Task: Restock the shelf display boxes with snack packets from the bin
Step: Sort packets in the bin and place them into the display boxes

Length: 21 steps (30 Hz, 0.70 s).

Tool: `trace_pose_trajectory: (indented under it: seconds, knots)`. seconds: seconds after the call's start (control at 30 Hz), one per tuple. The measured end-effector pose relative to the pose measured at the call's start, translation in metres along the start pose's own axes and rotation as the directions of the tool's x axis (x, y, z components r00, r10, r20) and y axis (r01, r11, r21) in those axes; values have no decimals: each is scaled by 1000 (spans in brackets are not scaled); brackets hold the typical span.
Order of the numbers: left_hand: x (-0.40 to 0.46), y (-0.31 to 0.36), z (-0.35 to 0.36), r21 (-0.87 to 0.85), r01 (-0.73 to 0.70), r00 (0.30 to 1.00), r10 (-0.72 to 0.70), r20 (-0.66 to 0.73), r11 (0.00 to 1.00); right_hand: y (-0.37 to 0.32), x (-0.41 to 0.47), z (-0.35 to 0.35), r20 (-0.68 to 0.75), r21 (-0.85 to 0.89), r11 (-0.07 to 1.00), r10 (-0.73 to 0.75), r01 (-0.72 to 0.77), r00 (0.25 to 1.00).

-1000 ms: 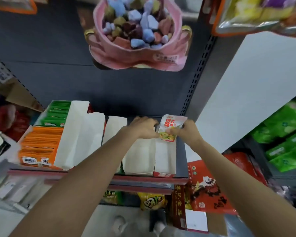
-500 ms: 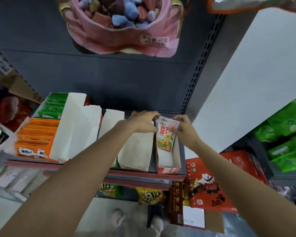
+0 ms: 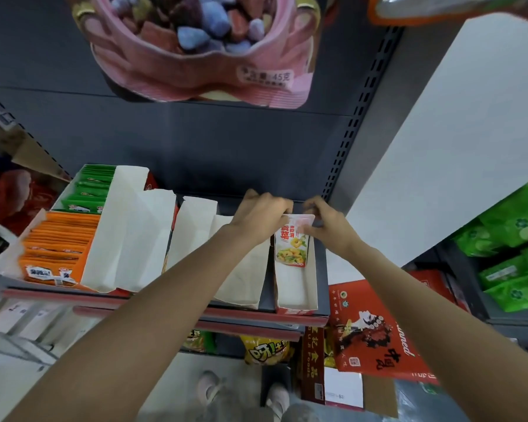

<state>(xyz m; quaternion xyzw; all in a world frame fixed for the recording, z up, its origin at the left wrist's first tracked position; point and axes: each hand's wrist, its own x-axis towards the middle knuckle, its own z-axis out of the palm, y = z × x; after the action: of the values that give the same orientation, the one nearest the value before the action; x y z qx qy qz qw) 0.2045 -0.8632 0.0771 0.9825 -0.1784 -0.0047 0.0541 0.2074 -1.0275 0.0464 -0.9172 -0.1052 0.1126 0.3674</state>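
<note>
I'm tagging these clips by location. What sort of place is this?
Most likely a shop aisle: a metal shelf carrying display boxes of orange packets, hanging snack bags above, and green packets on the neighbouring shelf.

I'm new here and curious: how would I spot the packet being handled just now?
Find the dark grey shelf holding a row of white cardboard display boxes. In the rightmost box, nearly empty, stands a small white snack packet printed with yellow food and red characters, gripped by the left hand and right hand. Neighbouring packets are orange or green.
</note>
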Motion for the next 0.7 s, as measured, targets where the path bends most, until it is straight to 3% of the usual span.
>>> trace_pose_trajectory:
  seconds: [0.17, 0.27, 0.7]
  knots:
    - [4, 7, 3, 182, 12, 1000, -11, -9, 983, 7, 1, 0, -55, -17, 999, 48, -49, 997]
    - [11, 10, 7, 111, -16, 1000, 18, -16, 994, 7, -1, -3, -128, -8, 997, 79, -80, 989]
    - [13, 17, 15, 64, -3, 996, -3, 89, 998, 4, -13, 4, -142, 5, 993, 117, -117, 983]
